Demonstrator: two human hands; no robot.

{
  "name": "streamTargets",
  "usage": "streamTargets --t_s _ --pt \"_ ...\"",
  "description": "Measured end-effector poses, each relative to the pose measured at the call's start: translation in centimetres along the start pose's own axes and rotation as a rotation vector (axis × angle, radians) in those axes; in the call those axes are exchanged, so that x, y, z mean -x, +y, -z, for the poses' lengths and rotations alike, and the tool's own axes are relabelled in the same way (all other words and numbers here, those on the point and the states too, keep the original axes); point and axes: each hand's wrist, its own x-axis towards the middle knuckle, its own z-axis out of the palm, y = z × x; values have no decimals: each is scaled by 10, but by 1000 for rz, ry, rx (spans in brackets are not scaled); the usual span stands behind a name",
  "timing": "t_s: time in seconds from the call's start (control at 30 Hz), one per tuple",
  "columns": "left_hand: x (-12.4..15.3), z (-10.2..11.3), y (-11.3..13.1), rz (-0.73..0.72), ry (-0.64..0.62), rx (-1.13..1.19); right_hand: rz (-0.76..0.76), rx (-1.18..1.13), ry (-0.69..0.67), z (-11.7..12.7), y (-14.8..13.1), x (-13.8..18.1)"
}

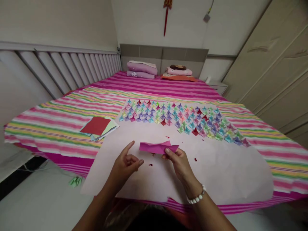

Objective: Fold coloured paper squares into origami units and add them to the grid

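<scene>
Clamping magenta paper (151,148) in right grip (180,163) above white sheet (223,173); holding left grip (126,165) apart at paper's eight o'clock. Open room toward four, near edge of striped bed (55,117) at six, headboard (141,53) at twelve.

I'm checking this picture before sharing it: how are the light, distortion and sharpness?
Head view: soft, rather dim light, no harsh glare on the large pale sheet; head view: wide-angle distortion, the tall beige panelled doors leaning steeply; head view: the right hand and its creased magenta paper look fairly clear, while the small folded multicoloured paper shapes farther back look softer.
</scene>
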Motion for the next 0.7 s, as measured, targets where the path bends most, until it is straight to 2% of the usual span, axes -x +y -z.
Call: streamTargets --t_s 0.07,0.13,0.2,0.33,0.47,0.53,0.7 --pt "2 -5 4 91 -89 79 5 10 -43 -3 1 3" --pt "2 -10 8 96 -95 109 19 27 -82 -5 2 5" --pt "2 -14 10 30 -50 95 44 23 -89 -6 2 6" --pt "4 -19 9 -132 65 -39 48 -115 -18 -5 0 7" --pt "9 -22 8 -197 39 -98 -36 -224 37 -4 -5 7" --pt "10 -25 10 -178 60 -1 -87 -250 48 -5 -7 8" --pt "3 -29 13 -22 227 306 -142 -223 24 -11 -8 10"
